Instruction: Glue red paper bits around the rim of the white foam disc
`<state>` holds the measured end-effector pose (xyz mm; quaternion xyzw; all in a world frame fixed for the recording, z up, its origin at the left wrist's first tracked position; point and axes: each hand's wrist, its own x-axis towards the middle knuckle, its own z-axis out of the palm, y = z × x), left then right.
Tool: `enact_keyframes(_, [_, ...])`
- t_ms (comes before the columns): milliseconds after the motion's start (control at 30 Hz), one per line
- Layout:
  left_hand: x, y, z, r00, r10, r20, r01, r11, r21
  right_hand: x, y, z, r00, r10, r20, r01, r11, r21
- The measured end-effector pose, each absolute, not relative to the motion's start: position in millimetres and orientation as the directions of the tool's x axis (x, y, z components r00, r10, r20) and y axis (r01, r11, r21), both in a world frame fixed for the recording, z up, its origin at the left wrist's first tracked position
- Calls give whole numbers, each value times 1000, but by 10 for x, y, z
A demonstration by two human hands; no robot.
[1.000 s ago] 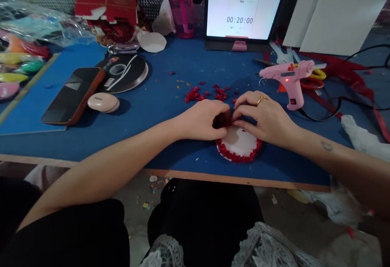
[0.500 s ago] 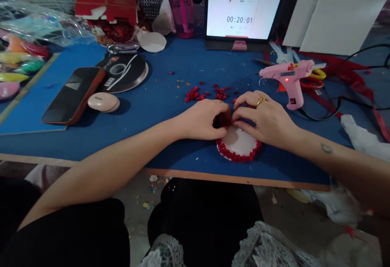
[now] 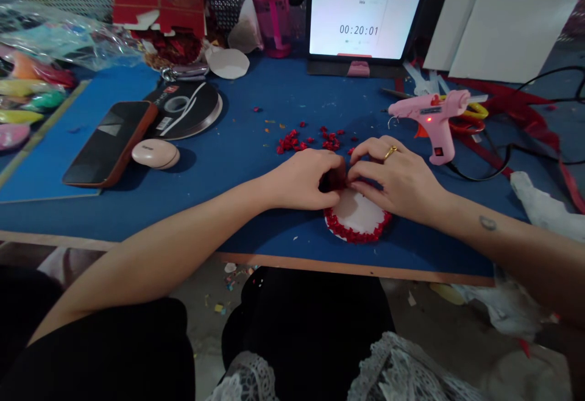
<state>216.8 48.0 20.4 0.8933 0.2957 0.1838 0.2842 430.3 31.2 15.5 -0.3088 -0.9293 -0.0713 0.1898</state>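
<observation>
A white disc (image 3: 359,211) lies near the table's front edge, its visible rim lined with small crumpled red pieces. Over its far edge my left hand (image 3: 311,178) is curled, thumb and fingers bent inward. My right hand (image 3: 393,175), a gold ring on one finger, meets it from the other side with fingertips pinched together. What sits between the fingertips is hidden, and the far rim is covered by both hands. Just beyond the hands are loose red pieces (image 3: 289,142) in small heaps.
To the right lies a pink glue gun (image 3: 432,120) with its light on, near scissors and red ribbon (image 3: 534,120). A tablet (image 3: 365,17) stands at the back. Leftward are a ribbon spool (image 3: 192,108), a phone (image 3: 109,142) and a pale pink case (image 3: 155,153).
</observation>
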Motion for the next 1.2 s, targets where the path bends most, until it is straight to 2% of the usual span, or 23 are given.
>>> enact_keyframes(133, [2170,481,206,758,633,157,425,-661,618,4300,303,155,-735,552,394,605,796,12])
enact_keyframes(200, [2170,479,205,757,634,156,428,-662,615,4300,305,151,-720,571,394,612,790,-28])
enact_keyframes(433, [2162,476,187,747,641,177,434,-671,601,4323,370,180,-602,678,422,548,735,-399])
enact_keyframes(633, [2154,483,194,760,629,163,434,-678,593,4401,440,218,-489,759,431,579,651,-490])
enact_keyframes(733, [2149,480,210,758,634,152,442,-671,596,4474,500,187,-454,774,442,637,628,-446])
enact_keyframes(900, [2145,482,230,683,713,158,454,-584,673,4605,603,108,-490,733,471,756,627,-189])
enact_keyframes(1000, [2137,503,223,570,794,214,427,-508,748,4634,628,81,-506,716,481,781,617,-96])
enact_keyframes(1100, [2129,535,199,434,857,278,373,-451,810,4618,643,58,-508,709,489,794,605,-53])
enact_keyframes(1200, [2132,563,163,348,895,277,299,-386,873,4573,651,41,-497,732,467,801,594,-78])
